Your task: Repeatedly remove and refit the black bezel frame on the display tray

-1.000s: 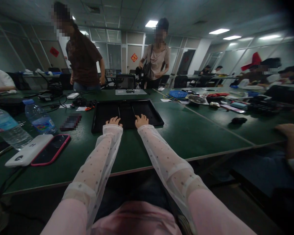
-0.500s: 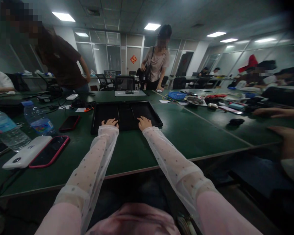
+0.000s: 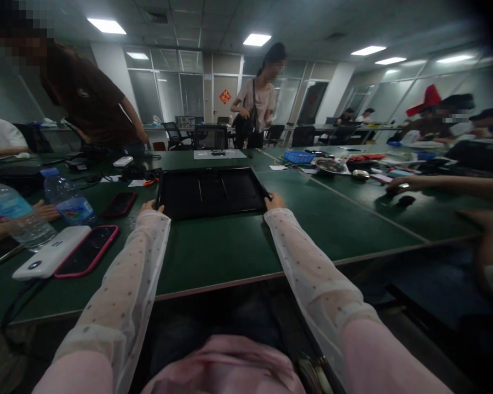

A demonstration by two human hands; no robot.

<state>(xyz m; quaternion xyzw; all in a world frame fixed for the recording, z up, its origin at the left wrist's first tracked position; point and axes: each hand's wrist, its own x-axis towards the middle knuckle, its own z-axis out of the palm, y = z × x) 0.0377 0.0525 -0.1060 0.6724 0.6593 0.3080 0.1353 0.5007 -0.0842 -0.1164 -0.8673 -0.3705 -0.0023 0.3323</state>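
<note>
A shallow black tray [image 3: 246, 192] with two thin light-coloured rods or lines inside it is in front of me on the green table. At its near left corner my left hand [image 3: 152, 207] is closed around the edge, thumb on the inner side. The near right corner is gripped by my right hand [image 3: 275, 201], with the fingertips hidden behind the side wall. Whether the tray is lifted or rests flat, I cannot tell. Sheer white dotted sleeves cover both my forearms.
On the left are water bottles [image 3: 68, 200], a white power bank [image 3: 51, 253] and two red-edged phones [image 3: 87, 251]. To the right lie a blue basket [image 3: 299, 157], a metal bowl [image 3: 327, 167] and a co-worker's hand [image 3: 402, 185]. One person [image 3: 258, 98] stands beyond the table.
My hands have moved apart, from inside the tray to its left and right near corners, and now grip it. At right, a co-worker's hand has reached toward a small black object.
</note>
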